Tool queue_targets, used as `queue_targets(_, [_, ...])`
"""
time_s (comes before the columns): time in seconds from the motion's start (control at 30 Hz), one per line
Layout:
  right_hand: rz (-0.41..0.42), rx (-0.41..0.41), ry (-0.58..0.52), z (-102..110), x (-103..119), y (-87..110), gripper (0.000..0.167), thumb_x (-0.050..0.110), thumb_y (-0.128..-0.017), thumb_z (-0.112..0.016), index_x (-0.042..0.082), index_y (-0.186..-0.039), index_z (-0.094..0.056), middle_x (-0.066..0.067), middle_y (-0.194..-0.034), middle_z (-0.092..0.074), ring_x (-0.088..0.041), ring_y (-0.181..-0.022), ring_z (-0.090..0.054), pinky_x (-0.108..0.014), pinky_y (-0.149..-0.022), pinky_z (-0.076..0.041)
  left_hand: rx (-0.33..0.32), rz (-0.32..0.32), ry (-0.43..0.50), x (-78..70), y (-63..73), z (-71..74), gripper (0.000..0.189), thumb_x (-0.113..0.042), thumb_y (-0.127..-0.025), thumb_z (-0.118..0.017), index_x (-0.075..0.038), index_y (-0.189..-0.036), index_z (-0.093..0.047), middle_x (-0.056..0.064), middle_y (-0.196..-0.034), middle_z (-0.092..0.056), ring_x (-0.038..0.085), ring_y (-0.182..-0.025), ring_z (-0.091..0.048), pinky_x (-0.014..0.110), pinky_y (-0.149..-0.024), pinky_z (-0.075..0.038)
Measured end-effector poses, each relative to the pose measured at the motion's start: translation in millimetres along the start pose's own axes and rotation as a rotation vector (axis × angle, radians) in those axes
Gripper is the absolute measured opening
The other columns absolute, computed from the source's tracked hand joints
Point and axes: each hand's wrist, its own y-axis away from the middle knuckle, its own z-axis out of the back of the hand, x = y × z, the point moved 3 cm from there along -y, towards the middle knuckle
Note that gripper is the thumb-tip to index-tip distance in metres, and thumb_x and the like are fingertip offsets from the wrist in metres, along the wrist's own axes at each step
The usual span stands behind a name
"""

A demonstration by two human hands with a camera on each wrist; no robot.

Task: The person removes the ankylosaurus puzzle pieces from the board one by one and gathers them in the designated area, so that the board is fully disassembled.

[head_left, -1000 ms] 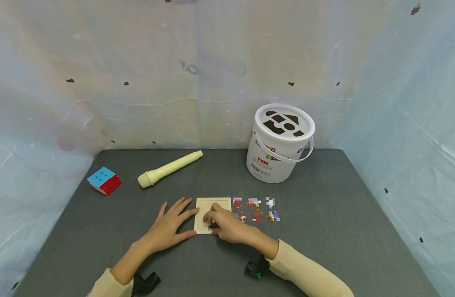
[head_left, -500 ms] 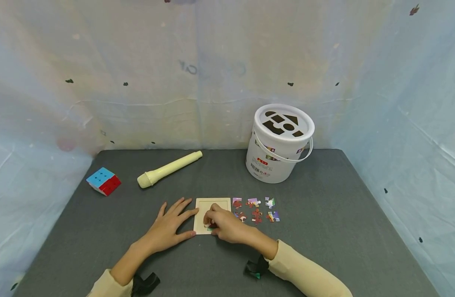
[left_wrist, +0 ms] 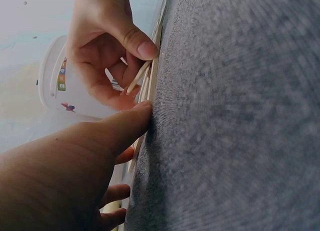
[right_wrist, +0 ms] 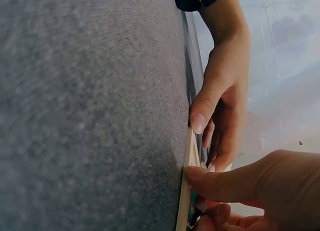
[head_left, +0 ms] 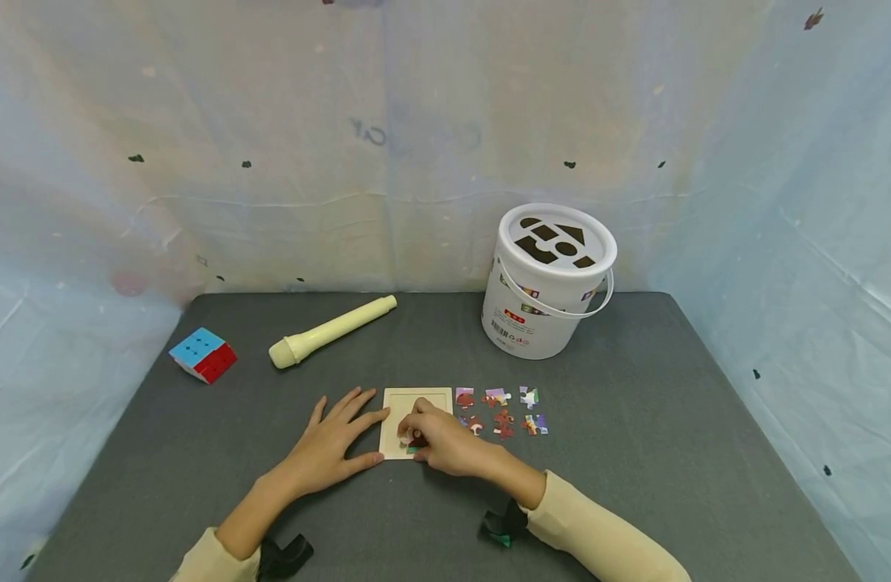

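A square, pale wooden puzzle tray (head_left: 416, 396) lies flat on the table. My left hand (head_left: 332, 449) spreads its straight fingers along the tray's left side, with thumb and forefinger touching its edge. Over the lower part of the tray, my right hand (head_left: 445, 436) bends its fingers and pinches a jigsaw piece (left_wrist: 137, 78), a thin slat standing tilted in the left wrist view. Its thumb rests by the tray's near edge. Green and dark printed colour (right_wrist: 194, 197) shows under those fingers in the right wrist view; the rest is hidden by the hand.
Several loose jigsaw pieces (head_left: 504, 422) lie in two rows right of the tray. Behind them stands a white lidded bucket (head_left: 533, 323) with a handle. A pale yellow toy microphone (head_left: 332, 330) and a puzzle cube (head_left: 204, 354) lie at the back left.
Both hands stay in nearly the same place. The right fingers shift very slightly at the tray's lower part, and a little more printed colour shows beneath them.
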Motion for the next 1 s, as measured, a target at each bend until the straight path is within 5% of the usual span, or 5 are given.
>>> queue_targets(0.57, [0.068, -0.085, -0.138, 4.1, -4.9, 0.0, 0.018, -0.009, -0.084, -0.074, 0.003, -0.097, -0.07, -0.007, -0.085, -0.058, -0.017, -0.073, -0.055, -0.018, -0.064, -0.043, 0.005, 0.004, 0.001, -0.2, -0.2, -0.1, 0.067, -0.052, -0.09, -0.068, -0.02, -0.147, -0.053, 0.015, -0.158, -0.036, 0.04, -0.147, -0.025, 0.076, -0.107, -0.011])
queue_targets(1.0, [0.07, -0.112, -0.1, 5.9, -1.4, 5.2, 0.016, -0.002, -0.089, -0.072, 0.009, -0.101, -0.074, -0.001, -0.084, -0.061, -0.004, -0.071, -0.05, -0.017, -0.063, -0.043, 0.009, 0.01, 0.006, -0.3, -0.1, 0.1, 0.067, -0.051, -0.09, -0.069, -0.021, -0.147, -0.053, 0.014, -0.158, -0.036, 0.04, -0.147, -0.025, 0.075, -0.108, -0.01])
